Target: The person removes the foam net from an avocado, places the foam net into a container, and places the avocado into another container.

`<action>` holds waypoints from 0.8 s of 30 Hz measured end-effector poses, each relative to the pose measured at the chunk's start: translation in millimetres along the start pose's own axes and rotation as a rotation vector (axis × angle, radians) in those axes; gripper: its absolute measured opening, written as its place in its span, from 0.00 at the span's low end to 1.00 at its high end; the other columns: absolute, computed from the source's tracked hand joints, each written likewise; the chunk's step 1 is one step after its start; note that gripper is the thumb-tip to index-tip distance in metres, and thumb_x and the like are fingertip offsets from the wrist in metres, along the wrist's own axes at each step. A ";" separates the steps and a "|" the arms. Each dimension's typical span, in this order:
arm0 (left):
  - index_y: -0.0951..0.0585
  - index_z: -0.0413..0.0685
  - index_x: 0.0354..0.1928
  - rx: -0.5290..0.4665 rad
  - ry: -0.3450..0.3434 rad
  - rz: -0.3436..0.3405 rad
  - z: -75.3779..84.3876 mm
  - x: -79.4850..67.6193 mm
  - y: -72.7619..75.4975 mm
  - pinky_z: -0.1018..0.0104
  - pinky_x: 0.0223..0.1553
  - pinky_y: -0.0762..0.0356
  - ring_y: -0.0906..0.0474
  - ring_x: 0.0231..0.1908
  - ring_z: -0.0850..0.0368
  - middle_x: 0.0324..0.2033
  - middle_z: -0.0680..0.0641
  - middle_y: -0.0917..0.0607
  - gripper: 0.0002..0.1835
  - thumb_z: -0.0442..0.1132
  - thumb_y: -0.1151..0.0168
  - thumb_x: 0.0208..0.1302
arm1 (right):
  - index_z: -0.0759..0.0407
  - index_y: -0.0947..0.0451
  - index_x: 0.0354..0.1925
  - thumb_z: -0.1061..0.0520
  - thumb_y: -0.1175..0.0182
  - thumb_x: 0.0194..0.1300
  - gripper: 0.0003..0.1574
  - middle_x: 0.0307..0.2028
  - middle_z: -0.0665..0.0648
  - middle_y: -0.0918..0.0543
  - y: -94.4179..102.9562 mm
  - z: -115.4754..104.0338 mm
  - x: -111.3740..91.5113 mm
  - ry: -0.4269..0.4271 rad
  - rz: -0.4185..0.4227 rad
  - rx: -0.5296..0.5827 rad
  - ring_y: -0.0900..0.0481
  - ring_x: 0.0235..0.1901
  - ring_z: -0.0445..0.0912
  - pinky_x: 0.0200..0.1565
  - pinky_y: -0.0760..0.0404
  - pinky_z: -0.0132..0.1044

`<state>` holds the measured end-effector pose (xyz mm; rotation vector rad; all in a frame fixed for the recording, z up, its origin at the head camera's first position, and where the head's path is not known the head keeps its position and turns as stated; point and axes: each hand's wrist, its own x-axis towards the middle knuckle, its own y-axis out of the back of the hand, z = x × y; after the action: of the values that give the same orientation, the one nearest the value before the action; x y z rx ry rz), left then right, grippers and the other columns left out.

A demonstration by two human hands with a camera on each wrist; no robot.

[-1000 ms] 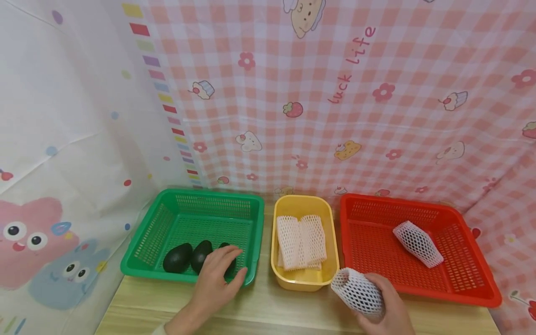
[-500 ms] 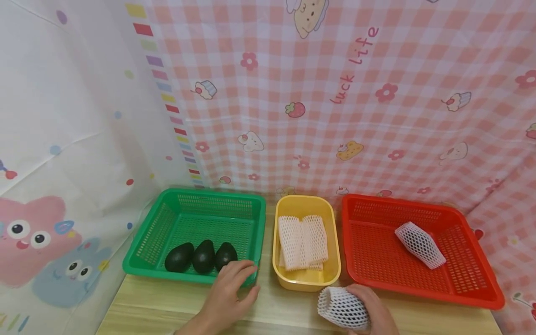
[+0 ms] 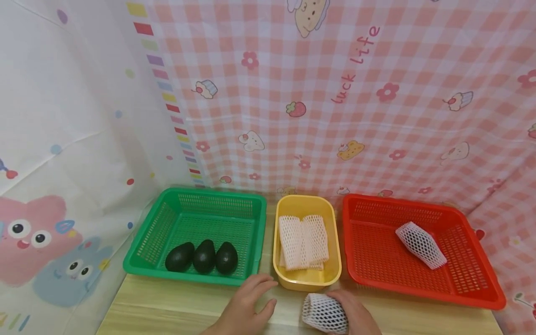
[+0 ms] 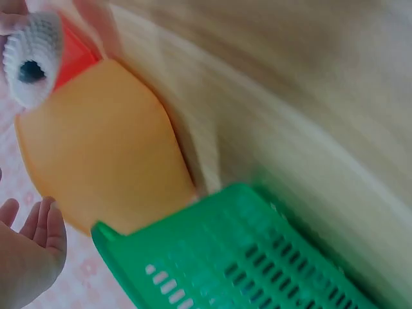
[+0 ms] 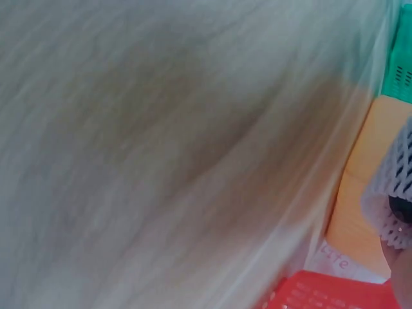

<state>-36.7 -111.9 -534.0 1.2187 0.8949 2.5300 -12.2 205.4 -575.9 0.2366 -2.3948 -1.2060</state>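
Observation:
My right hand [image 3: 354, 312] grips an avocado wrapped in a white foam net sleeve [image 3: 324, 312], in front of the yellow bin. Dark fruit shows through the mesh and at the sleeve's end in the right wrist view [image 5: 400, 210]. Left of it, my left hand [image 3: 248, 307] holds nothing, its fingers loosely spread near the green basket's front corner. Three dark avocados [image 3: 204, 257] lie side by side in the green basket [image 3: 146, 273]. Several flat foam net sleeves [image 3: 303, 242] are in the yellow bin [image 3: 307, 284]. One sleeved avocado [image 3: 420, 245] lies in the red basket [image 3: 423, 298].
The three containers stand in a row on a light wooden table [image 3: 167, 307]. Behind them hangs a pink checked curtain [image 3: 268, 116], and a white patterned cloth [image 3: 63, 139] covers the left side.
My right hand has carried the sleeved avocado left and down, from the red basket's corner to before the yellow bin. My left hand has moved right, away from the avocados in the green basket.

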 end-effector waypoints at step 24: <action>0.13 0.43 0.53 -0.255 0.402 -0.447 -4.4 -11.5 -49.8 0.65 0.53 0.19 0.21 0.53 0.63 0.49 0.54 0.15 0.12 0.35 0.34 0.71 | 0.49 0.25 0.60 0.22 0.24 0.46 0.53 0.54 0.41 0.21 -25.3 4.1 0.7 -0.051 -0.180 0.082 0.22 0.52 0.39 0.53 0.18 0.45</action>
<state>-36.8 -78.8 -573.2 0.3839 0.7773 2.4432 -15.8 192.9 -598.0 0.4613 -2.5142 -1.2045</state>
